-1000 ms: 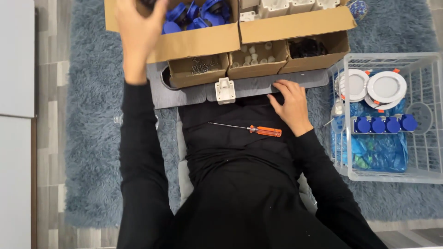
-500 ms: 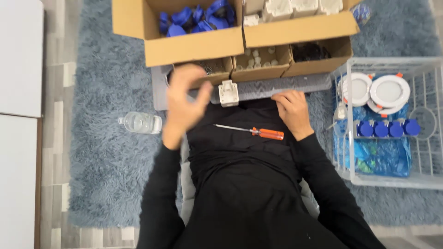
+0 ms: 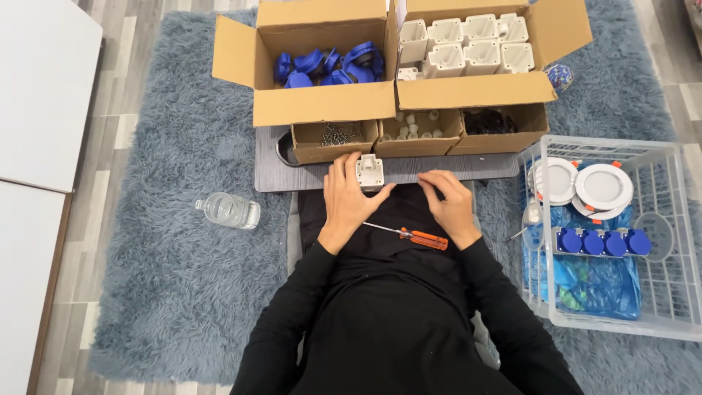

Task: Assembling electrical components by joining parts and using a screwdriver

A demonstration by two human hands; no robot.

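Two hands: left hand (image 3: 345, 199), right hand (image 3: 450, 205). One white socket box (image 3: 369, 172) at the left fingertips. One orange-handled screwdriver (image 3: 409, 235). Two large cardboard boxes (image 3: 322, 102), three small ones (image 3: 333, 139). One clear basket (image 3: 662, 307) holding two round white lamps (image 3: 603, 186) and four blue caps (image 3: 599, 242). One water bottle (image 3: 229, 211).
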